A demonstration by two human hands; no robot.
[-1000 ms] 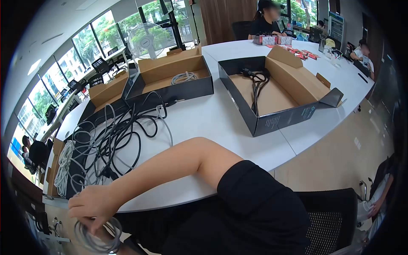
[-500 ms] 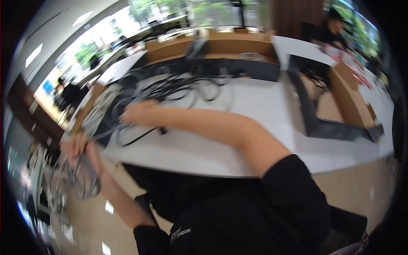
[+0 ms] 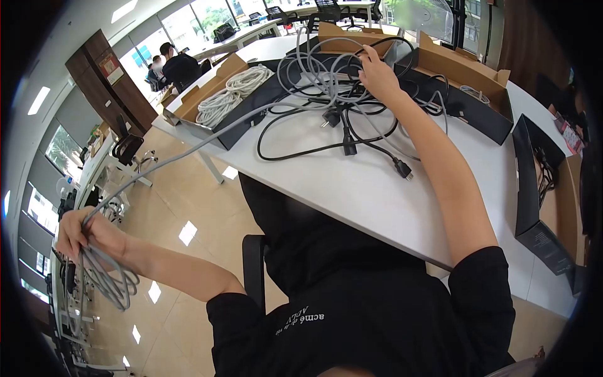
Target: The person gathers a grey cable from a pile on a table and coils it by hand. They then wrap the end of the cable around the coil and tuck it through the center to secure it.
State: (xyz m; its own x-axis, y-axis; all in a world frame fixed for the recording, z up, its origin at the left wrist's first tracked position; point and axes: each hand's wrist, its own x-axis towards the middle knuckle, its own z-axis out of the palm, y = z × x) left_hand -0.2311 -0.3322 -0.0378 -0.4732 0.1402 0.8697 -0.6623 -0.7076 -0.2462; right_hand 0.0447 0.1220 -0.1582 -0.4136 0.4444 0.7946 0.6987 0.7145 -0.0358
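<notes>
My left hand point(image 3: 91, 235), out past the table's left end, is closed around a looped bundle of grey cable point(image 3: 110, 283). From it one grey strand runs taut up to the tangle on the table. My right hand point(image 3: 378, 72) is raised over the back of the tangle, fingers pinched on cable loops; exactly which strands it grips is hard to tell. Below it lie black power cords point(image 3: 301, 156) with a black plug point(image 3: 402, 168) at the table's front side. More grey loops point(image 3: 308, 69) stand up beside the right hand.
An open box point(image 3: 251, 116) with a coiled pale cable point(image 3: 232, 94) stands at left. Another box point(image 3: 483, 122) with a small cable coil is at the back right. A third box point(image 3: 534, 220) holding black cords sits far right. A chair armrest point(image 3: 254, 270) is beside me.
The view has swung left. My right hand has risen from the tangle's left side to its back, lifting loops. My left hand has drawn outward, and the grey strand now stretches between.
</notes>
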